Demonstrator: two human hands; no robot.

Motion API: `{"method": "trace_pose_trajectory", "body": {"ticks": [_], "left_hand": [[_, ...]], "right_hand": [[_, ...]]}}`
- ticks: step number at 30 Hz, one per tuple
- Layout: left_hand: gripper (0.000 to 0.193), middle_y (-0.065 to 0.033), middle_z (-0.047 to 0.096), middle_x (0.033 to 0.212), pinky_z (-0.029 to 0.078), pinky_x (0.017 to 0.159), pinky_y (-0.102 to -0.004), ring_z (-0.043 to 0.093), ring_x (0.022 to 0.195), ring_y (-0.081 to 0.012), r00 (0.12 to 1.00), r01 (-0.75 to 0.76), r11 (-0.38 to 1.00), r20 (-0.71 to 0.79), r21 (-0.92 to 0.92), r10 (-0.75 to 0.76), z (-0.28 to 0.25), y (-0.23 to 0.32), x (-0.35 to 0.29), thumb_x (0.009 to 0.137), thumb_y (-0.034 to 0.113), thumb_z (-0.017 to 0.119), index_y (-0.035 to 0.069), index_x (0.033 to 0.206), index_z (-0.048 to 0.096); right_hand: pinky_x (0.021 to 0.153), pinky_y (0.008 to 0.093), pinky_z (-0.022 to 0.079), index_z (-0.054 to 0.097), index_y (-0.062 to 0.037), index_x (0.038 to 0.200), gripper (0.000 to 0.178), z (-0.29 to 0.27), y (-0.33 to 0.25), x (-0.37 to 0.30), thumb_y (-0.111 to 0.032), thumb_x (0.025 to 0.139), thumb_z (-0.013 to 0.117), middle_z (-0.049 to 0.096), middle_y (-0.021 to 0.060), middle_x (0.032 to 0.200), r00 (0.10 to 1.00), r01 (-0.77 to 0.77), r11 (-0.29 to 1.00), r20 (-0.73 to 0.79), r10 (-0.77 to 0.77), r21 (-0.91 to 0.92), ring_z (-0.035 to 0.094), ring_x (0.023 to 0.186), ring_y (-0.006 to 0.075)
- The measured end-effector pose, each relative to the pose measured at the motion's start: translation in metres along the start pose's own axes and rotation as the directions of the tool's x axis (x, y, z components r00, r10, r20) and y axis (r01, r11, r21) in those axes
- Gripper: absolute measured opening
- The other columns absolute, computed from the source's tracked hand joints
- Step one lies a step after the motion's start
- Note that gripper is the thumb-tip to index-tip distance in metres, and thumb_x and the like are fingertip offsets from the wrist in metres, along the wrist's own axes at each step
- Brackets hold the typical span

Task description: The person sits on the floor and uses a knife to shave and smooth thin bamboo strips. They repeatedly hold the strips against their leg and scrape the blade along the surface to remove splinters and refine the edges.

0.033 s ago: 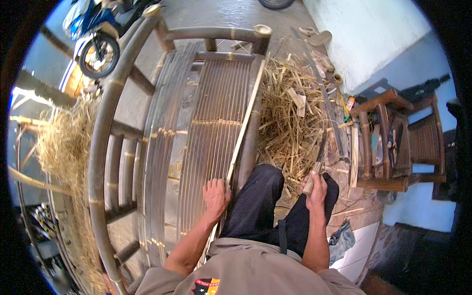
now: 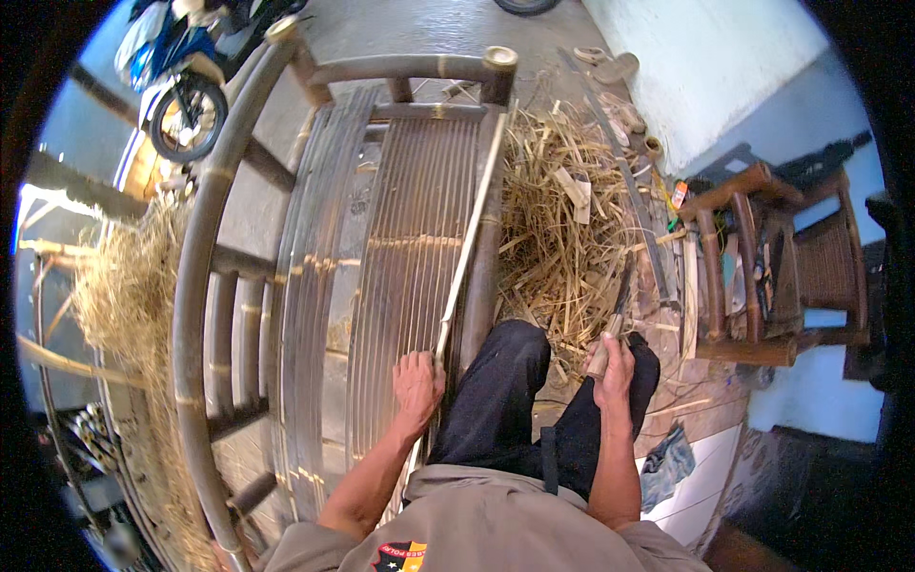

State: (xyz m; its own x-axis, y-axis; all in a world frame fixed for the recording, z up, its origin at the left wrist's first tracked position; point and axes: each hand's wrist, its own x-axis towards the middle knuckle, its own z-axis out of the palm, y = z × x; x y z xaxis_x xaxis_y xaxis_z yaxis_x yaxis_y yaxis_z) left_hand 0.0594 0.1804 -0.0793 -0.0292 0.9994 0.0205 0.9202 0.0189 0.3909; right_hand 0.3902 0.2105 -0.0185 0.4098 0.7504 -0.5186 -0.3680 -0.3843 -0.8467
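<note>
My left hand (image 2: 417, 389) lies at the right side of the bench seat, its fingers curled and closed at a long pale bamboo strip (image 2: 474, 221). The strip runs from the far end of the bamboo bench (image 2: 221, 172) past my hand toward my waist. Under and beside my left hand are the seat's narrow bamboo slats (image 2: 419, 200). Above my right thigh, my right hand (image 2: 613, 367) is closed around the pale handle of a knife (image 2: 621, 303). Its dark blade points away from me, over the shavings.
A heap of bamboo shavings (image 2: 553, 229) covers the floor right of the bench. Farther right stands a small bamboo chair (image 2: 758, 257) near the wall. Sandals (image 2: 618, 69) lie at the back. A blue motorbike (image 2: 181, 57) stands far left, above another fibre heap (image 2: 133, 286).
</note>
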Motion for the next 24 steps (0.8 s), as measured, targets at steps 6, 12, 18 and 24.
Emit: {"method": "trace_pose_trajectory", "body": {"ticks": [6,12,18,24], "left_hand": [[0.029,-0.0166,0.062,0.079,0.048,0.067,-0.0388,0.061,0.071,-0.0255,0.859,0.512,0.737,0.258,-0.441,-0.442,-0.021,0.001,0.013,0.100,0.026,0.046,0.000,0.107,0.057],[0.036,-0.0136,0.061,0.081,0.046,0.068,-0.0350,0.056,0.073,-0.0189,0.909,0.415,0.846,0.174,-0.333,-0.378,-0.045,0.018,0.053,0.099,0.032,0.052,-0.002,0.108,0.058],[0.037,-0.0164,0.053,0.070,0.042,0.063,-0.0427,0.052,0.064,-0.0267,0.900,0.394,0.910,0.253,-0.130,-0.354,-0.080,0.009,0.080,0.099,0.036,0.052,0.000,0.101,0.059],[0.033,-0.0104,0.051,0.065,0.042,0.056,-0.0362,0.052,0.059,-0.0183,0.977,0.178,0.963,0.155,-0.202,-0.148,-0.098,-0.008,0.117,0.095,0.032,0.060,0.000,0.102,0.059]], "right_hand": [[0.052,0.0296,0.050,0.054,-0.0059,0.099,0.023,-0.010,0.006,0.012,-0.028,0.093,0.058,0.058,0.0055,0.074,0.994,-0.111,0.978,0.019,0.110,0.178,0.058,0.059,0.0145],[0.054,0.0296,0.050,0.050,-0.0044,0.113,0.029,-0.012,-0.014,-0.008,-0.024,0.092,0.056,0.055,0.0059,0.076,1.000,-0.020,0.970,-0.004,0.022,0.241,0.056,0.062,0.0144],[0.057,0.0303,0.050,0.046,-0.0033,0.120,0.037,-0.020,0.009,-0.042,-0.022,0.090,0.054,0.055,0.0082,0.079,0.985,-0.002,0.944,-0.164,0.059,0.330,0.056,0.064,0.0165],[0.057,0.0298,0.049,0.052,-0.0030,0.113,0.029,-0.035,0.082,-0.085,-0.022,0.091,0.055,0.055,0.0065,0.077,0.953,0.014,0.946,-0.292,0.086,0.323,0.054,0.060,0.0154]]}}
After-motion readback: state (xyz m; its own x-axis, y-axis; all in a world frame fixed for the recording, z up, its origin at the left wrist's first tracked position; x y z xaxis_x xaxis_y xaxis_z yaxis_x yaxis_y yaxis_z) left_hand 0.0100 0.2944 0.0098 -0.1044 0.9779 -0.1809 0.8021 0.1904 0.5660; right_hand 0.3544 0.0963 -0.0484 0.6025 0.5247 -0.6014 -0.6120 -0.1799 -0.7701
